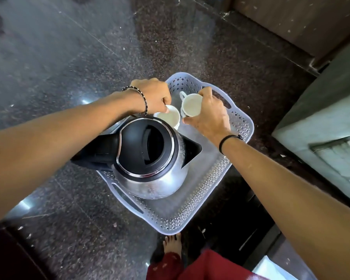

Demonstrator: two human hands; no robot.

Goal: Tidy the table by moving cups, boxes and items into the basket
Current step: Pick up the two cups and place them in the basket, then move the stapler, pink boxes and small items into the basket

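Two cups over basket [241, 126], frame centre — left hand [153, 96] pinching left cup [169, 117], right hand [207, 112] gripping right cup [190, 105]; free floor right of kettle [150, 158].

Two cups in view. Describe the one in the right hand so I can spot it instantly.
Find the pale perforated basket on the dark floor, with a steel kettle inside. Beyond the kettle are two white cups. The right hand grips the right cup, tilted with its handle pointing away; the left cup sits against the kettle under the left hand.
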